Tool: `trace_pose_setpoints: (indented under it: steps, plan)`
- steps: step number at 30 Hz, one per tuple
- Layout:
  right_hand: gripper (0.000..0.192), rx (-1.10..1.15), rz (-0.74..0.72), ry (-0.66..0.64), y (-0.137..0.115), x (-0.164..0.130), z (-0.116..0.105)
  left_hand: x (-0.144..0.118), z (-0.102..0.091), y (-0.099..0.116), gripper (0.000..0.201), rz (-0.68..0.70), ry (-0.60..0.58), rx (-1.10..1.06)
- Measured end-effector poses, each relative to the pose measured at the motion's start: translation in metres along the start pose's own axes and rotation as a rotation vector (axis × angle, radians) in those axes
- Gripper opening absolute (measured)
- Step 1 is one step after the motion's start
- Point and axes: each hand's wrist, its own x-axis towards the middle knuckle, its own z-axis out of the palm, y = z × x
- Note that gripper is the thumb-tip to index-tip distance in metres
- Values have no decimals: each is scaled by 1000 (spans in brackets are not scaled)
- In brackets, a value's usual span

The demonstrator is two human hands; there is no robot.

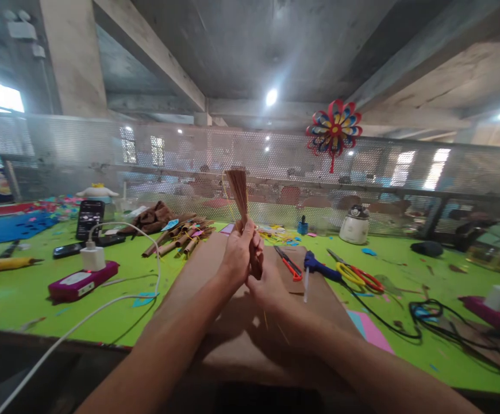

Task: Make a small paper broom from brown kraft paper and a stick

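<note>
A brown pleated paper bundle [238,188] stands upright over the work sheet, its top flaring like a small broom. My left hand [238,253] is closed around its narrow part. Just below and to the right, my right hand [267,283] grips its lower end, which is mostly hidden by the fingers. Thin yellow strands hang beneath the hands. Under them lies a brown board [207,270]. To the right of my hands are a red-and-black cutter knife [292,267] and a blue glue gun [322,267] with a clear tip-side stick.
Brown paper rolls [185,237] lie behind on the left. A phone [90,219] and a purple power strip [84,282] with a white cable are further left. Scissors [357,277], black cable and a white jar [354,227] are right. A perforated metal screen [250,149] rises behind.
</note>
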Motion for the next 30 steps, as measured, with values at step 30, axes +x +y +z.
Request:
trace_pose_setpoints:
  steps: [30]
  plan:
    - [22, 635, 585, -551, -33, -33, -105, 0, -4, 49, 32, 527, -358, 981]
